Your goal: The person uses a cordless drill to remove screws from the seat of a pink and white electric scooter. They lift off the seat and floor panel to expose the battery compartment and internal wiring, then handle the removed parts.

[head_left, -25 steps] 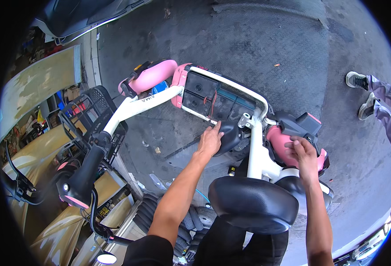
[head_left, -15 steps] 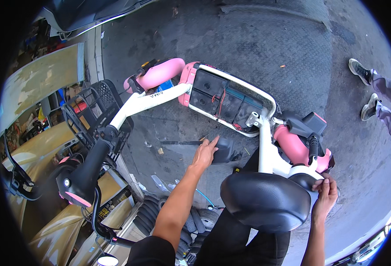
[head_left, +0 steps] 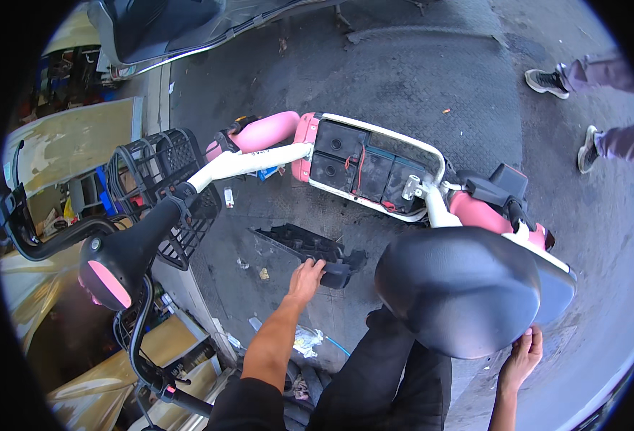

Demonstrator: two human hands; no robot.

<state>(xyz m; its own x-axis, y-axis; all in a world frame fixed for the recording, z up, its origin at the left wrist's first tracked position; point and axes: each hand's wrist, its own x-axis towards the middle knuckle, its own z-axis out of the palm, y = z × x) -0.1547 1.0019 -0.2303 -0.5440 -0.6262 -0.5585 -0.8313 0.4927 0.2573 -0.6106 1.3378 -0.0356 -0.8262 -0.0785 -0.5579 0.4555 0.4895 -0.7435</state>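
Observation:
My left hand (head_left: pixel 307 280) grips the near edge of a black plastic cover (head_left: pixel 310 248), its ribbed side showing and its body tilted by the floor. Beside it lies a white and pink electric scooter, whose open frame compartment (head_left: pixel 374 159) holds several black batteries (head_left: pixel 340 138) with red wires. At the right, the fingers of my right hand (head_left: pixel 522 352) are drawn together at the lower edge of the black saddle (head_left: pixel 460 291), near a dark grey panel (head_left: pixel 555 289). What they pinch, if anything, is hidden.
To the left are the black handlebar stem (head_left: pixel 148 241) and a black basket (head_left: pixel 166 176). A person's legs in grey trousers (head_left: pixel 622 140) stand at the far right. Another vehicle's edge (head_left: pixel 216 39) is at the top. A plastic bag (head_left: pixel 308 341) lies on the floor.
The black cover has been tipped up, so its ribbed side shows, and my left hand has moved nearer with it. The saddle looks larger and my right hand is lower. The other person's feet have shifted.

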